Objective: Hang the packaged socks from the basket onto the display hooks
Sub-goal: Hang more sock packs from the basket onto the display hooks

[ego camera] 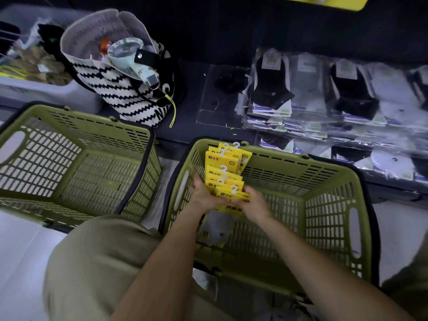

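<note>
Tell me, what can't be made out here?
- Display hooks: none shows; the head view's top edge cuts off the yellow panels.
- Yellow sock packs: lower parts partly hidden by the left hand and right hand, head view; print too small.
- Shelf socks: labels blurred, head view.

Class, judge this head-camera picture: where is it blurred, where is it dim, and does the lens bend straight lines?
Head view: the bagged socks at right smear with blur; the yellow sock packs in the right basket read sharper; the top of the frame is dim; the wide lens bows its rim.
</note>
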The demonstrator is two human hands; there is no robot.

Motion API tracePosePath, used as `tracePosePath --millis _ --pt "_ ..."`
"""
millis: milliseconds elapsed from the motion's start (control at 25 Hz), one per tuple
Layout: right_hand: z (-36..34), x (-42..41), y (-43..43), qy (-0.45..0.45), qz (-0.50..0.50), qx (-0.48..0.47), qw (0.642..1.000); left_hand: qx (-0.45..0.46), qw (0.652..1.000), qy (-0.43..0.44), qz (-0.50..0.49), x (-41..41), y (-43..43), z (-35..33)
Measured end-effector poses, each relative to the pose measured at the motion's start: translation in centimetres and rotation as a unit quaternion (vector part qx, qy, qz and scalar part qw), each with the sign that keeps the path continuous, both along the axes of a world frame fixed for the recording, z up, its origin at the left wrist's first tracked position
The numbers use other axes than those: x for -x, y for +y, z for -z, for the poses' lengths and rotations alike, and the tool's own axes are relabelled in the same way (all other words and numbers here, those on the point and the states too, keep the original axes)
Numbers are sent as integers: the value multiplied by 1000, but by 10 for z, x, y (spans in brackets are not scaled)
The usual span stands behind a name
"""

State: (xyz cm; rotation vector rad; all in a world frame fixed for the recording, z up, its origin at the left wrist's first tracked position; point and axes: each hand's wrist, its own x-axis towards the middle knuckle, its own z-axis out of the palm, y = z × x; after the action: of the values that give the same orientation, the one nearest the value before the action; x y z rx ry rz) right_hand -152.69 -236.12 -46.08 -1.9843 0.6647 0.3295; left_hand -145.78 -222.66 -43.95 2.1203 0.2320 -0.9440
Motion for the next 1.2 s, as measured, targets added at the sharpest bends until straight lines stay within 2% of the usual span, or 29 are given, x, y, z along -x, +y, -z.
tracePosePath --millis 120,200,280,360,520,600,800,960,1200 --pt "-19 26 -22 -25 2 -6 1000 35 996 -28 83 13 -9 -7" --pt "-32 39 -36 -59 35 -27 997 116 990 -46 64 24 -20 -13" --pt "-38 56 -50 -91 89 -71 989 160 984 -56 55 38 -33 -15" --pt "-32 76 -59 -84 94 -95 987 149 983 -66 86 55 -44 -8" --pt "-3 110 -57 10 60 -63 996 63 984 -35 160 90 -49 19" --pt "5 112 -54 2 35 -52 998 33 985 -36 164 95 -49 25" --pt "-9 103 -66 -56 32 -10 998 34 986 -46 158 87 -57 7" --pt "-52 84 -95 -105 15 49 993 149 972 -78 162 71 -71 -42" --pt "-153 49 -140 -251 36 -14 967 296 942 -152 51 49 -116 -127"
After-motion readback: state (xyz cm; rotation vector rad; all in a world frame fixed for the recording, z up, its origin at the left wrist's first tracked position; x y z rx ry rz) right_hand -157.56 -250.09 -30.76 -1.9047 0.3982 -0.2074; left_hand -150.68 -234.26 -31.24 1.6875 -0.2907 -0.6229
